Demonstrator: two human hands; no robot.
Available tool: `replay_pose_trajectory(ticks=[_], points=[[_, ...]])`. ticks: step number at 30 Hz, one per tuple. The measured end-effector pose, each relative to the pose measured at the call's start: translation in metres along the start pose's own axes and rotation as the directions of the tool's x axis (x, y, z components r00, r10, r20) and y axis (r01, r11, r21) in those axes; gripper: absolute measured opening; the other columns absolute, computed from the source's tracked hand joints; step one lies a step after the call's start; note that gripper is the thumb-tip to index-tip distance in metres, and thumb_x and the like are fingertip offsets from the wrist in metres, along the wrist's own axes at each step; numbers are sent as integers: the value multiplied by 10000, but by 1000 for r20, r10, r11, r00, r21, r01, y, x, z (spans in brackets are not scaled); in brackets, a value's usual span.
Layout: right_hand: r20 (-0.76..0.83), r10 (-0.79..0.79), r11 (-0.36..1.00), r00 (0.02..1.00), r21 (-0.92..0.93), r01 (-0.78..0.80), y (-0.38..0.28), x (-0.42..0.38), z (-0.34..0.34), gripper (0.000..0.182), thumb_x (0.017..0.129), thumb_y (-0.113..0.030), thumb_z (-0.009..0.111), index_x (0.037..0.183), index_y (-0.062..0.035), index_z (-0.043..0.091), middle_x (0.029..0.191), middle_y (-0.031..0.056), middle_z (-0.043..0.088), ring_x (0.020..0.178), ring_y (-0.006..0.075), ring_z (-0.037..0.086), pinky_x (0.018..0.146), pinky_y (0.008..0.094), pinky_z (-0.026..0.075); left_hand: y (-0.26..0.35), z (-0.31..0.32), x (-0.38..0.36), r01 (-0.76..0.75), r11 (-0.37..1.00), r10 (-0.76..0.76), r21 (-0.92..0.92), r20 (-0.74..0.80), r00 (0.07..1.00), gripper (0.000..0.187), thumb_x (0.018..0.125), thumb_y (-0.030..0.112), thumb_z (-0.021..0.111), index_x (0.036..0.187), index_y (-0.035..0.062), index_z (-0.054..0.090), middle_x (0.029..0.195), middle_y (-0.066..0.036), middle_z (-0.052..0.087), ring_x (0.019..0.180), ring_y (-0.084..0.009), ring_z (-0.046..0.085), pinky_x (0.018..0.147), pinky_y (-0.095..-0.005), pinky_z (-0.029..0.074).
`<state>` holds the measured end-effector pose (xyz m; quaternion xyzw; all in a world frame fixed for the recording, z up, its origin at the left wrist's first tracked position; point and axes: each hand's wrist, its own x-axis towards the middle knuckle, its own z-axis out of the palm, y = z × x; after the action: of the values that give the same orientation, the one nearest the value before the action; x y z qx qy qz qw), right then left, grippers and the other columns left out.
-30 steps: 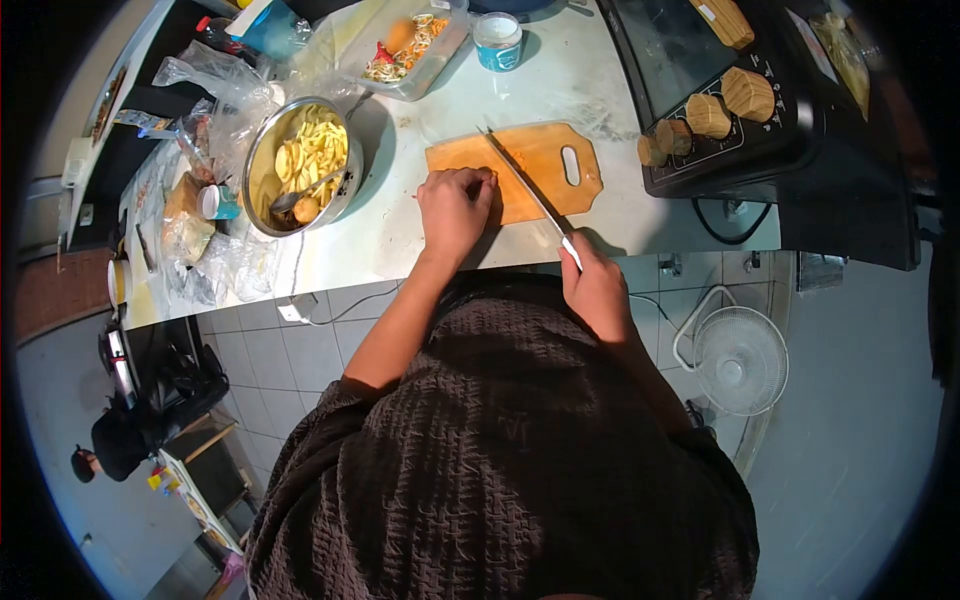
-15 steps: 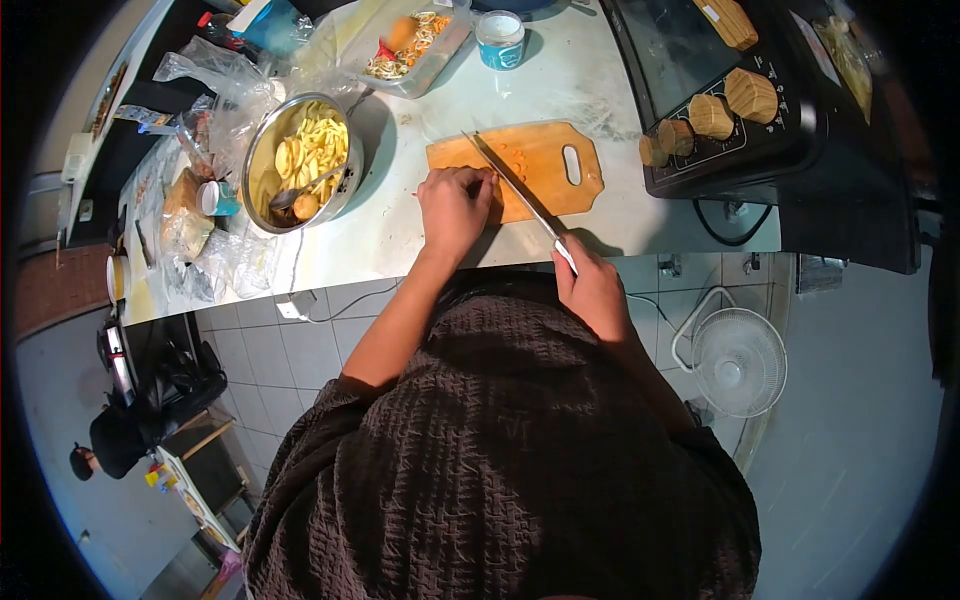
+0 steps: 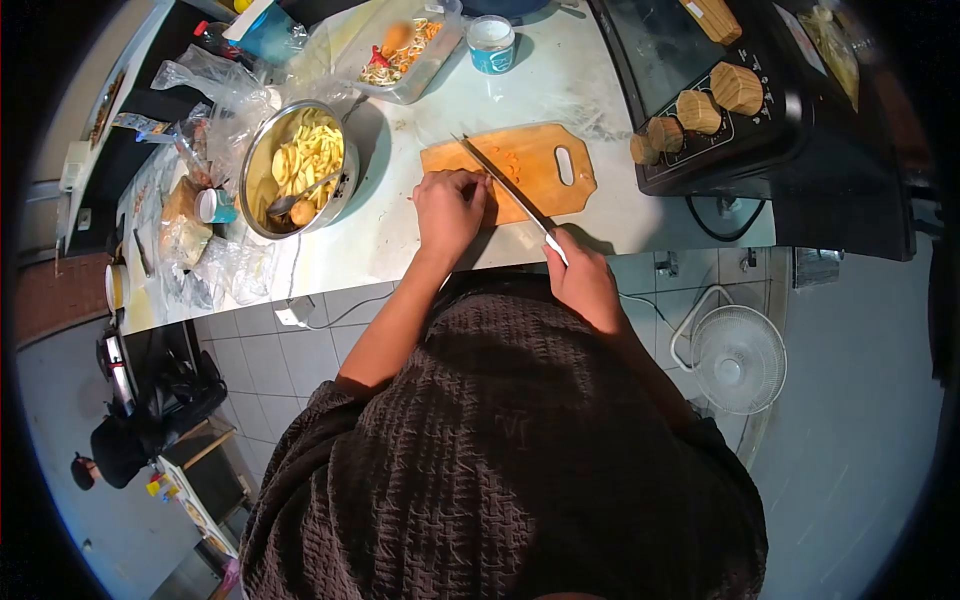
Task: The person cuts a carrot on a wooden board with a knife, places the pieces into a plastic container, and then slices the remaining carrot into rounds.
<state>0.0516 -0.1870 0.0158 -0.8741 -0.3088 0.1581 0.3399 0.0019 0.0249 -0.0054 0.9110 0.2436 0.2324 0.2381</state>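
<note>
Near the frame's center, the right hand has its fingers clenched around a knife handle, blade angled over the cutting board. The left hand curls its fingers down on the board's left end beside orange pieces; what they pin is hidden.

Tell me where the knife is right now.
In the head view, the knife lies diagonally across the wooden cutting board, gripped by the right hand, its blade just right of the left hand.

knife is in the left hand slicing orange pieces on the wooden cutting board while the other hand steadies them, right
Not quite: the head view shows the knife gripped in the right hand, not the left. The left hand is the one steadying the orange pieces on the wooden cutting board. The rest stands.
</note>
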Motion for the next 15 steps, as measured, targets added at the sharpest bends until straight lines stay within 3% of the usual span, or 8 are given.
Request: replay_pose_trajectory(ticks=[10, 12, 15], points=[[-66, -29, 1000, 997, -7, 29, 5, -3, -2, 257, 950, -213, 586, 1143, -43, 586, 852, 240, 664, 802, 454, 637, 699, 531, 504, -1, 0, -3, -70, 997, 72, 43, -46, 996, 154, 827, 214, 725, 853, 68, 768, 820, -143, 718, 811, -325, 652, 769, -422, 501], [-56, -34, 999, 998, 10, 34, 3, -4, -3, 270, 949, -216, 589, 1157, -44, 587, 859, 237, 666, 804, 451, 639, 699, 529, 506, 0, -1, -2, 86, 993, -82, -80, 54, 995, 125, 819, 181, 730, 850, 63, 758, 825, -116, 711, 871, -312, 621, 810, -430, 446], [-46, -48, 999, 998, -12, 47, 0, -5, -3, 274, 946, -220, 593, 1158, -46, 587, 878, 233, 669, 816, 447, 640, 704, 525, 508, -2, 1, -1, 103, 991, -99, -85, 57, 993, 128, 818, 182, 735, 836, 57, 756, 807, -122, 708, 847, -319, 622, 792, -431, 450]])
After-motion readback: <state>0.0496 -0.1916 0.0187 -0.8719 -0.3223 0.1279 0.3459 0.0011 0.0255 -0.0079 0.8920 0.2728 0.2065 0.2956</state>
